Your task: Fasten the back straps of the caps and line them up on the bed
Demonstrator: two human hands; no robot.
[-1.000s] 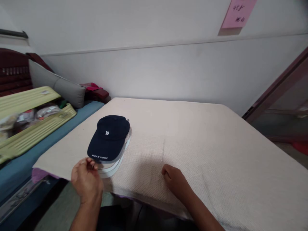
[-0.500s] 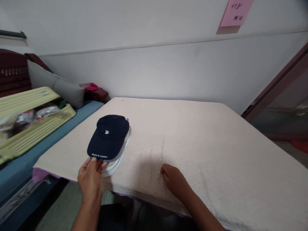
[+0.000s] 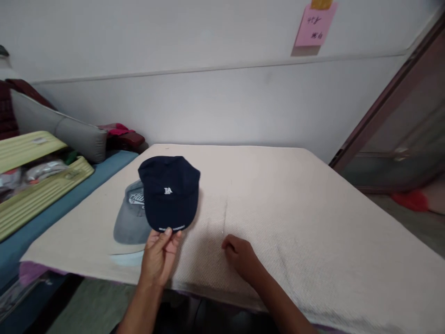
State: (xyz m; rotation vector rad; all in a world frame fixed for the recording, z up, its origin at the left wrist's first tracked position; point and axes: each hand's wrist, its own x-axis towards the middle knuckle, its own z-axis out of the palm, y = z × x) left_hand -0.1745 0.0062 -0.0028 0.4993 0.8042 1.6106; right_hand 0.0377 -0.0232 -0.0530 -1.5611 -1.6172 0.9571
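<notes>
The left hand's point(image 3: 158, 262) fingers pinched the navy cap point(image 3: 172, 206) by its brim, left of centre, presumably sparing the crown; a grey cap point(image 3: 130, 225) lay partly hidden behind. The right hand point(image 3: 242, 260) was loosely clenched, lower centre! Beyond: pale-covered worktop point(image 3: 278, 199), pink note point(image 3: 316, 28) upper right.

Home, a living or sleeping room, as I see it from where I stand. Dark red furniture back point(image 3: 6, 111), one. Grey cushion point(image 3: 69, 132), plump, one. Blue padded seat or mattress point(image 3: 116, 162), one. Broad surface under beige woven cloth point(image 3: 278, 199). Plain pale wall point(image 3: 208, 106), handwritten pink note point(image 3: 315, 25) attached. Reddish-brown frame point(image 3: 382, 113), right.
</notes>
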